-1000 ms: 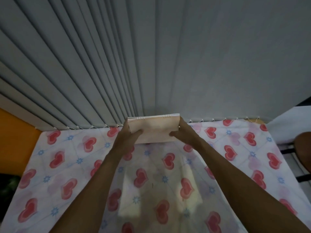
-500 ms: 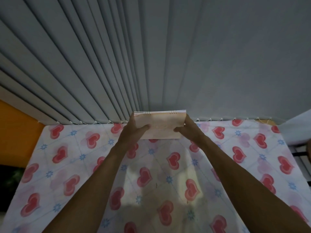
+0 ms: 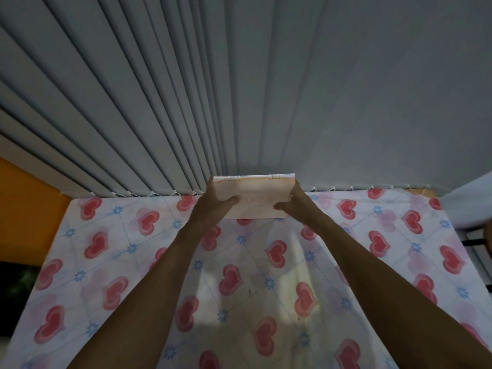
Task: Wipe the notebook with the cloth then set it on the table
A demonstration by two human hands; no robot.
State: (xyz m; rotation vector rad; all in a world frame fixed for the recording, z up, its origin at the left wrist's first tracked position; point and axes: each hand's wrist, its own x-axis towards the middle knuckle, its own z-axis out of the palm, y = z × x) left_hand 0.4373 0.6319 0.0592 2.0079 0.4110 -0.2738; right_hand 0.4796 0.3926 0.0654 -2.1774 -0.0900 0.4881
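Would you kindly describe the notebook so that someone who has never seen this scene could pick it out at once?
Start at the table covered in the heart-print cloth and follow it to its far edge, under the grey vertical blinds. There the left hand and right hand grip the notebook by its two sides. It is the only pale peach block there, with wire spiral loops along its top edge.

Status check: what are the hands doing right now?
Left hand and right hand grip notebook by its sides. Held over heart-print tablecloth. No cloth visible.
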